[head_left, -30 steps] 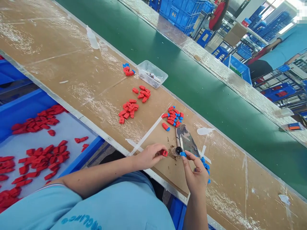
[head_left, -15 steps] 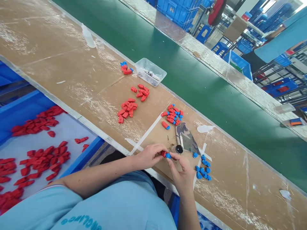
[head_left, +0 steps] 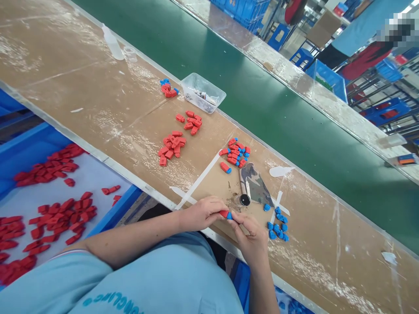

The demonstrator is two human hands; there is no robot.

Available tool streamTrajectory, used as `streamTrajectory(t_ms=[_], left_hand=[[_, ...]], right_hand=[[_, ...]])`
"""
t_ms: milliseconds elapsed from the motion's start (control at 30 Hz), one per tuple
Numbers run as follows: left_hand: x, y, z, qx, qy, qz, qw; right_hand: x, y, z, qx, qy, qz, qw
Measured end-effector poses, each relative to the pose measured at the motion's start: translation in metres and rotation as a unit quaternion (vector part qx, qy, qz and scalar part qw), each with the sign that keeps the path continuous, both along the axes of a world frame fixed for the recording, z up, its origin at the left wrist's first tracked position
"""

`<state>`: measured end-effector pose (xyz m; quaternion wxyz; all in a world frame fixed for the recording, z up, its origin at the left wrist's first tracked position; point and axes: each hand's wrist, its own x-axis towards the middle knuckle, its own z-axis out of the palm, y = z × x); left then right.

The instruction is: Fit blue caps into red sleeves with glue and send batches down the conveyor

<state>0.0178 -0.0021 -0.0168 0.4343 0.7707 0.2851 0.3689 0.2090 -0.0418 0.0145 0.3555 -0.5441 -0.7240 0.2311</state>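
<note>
- Both hands have drawn together since a second ago: then the right hand (head_left: 251, 237) pinched a blue cap beside the black round fixture (head_left: 244, 199) while the left hand (head_left: 202, 213) held a red piece alone; now the two pieces are pressed end to end between them.
- Green conveyor belt (head_left: 262, 109) runs diagonally along the far edge of the desk (head_left: 81, 87), well apart from the hands.
- Blue bin (head_left: 39, 144) sits below the desk's near edge on the left, with many loose red pieces (head_left: 59, 216) scattered on its pale floor.
- A person in a blue shirt (head_left: 360, 26) stands beyond the belt, top right.
- Clear plastic tray (head_left: 203, 92) lies at the desk's far edge, with small parts inside that are too small to identify.
- Camouflage-patterned patch (head_left: 257, 187) lies on the desk just past the hands, and the black round fixture touches its near corner.
- Left hand is closed, fingers pinching the red end of the red-and-blue piece (head_left: 226, 214), just above the desk's near edge.
- Right hand is closed too, with thumb and forefinger on the blue end of the same piece.
- Pile of plain red pieces (head_left: 172, 146) lies mid-desk; a smaller red cluster (head_left: 190, 122) lies near the tray.
- Heap of assembled red-and-blue pieces (head_left: 236, 153) sits just beyond the camouflage patch.
- Loose blue caps (head_left: 277, 226) lie just right of the right hand.
</note>
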Motion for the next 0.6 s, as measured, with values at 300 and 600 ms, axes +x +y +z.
streamTrajectory(t_ms=[300, 600], left_hand=[[-0.003, 0.002, 0.003, -0.008, -0.008, -0.036, 0.999], [-0.005, -0.010, 0.025, -0.018, 0.109, -0.153, 0.982]], right_hand=[[0.002, -0.005, 0.001, -0.050, 0.041, -0.004, 0.998], [-0.015, -0.015, 0.013, 0.018, 0.048, 0.009, 0.999]])
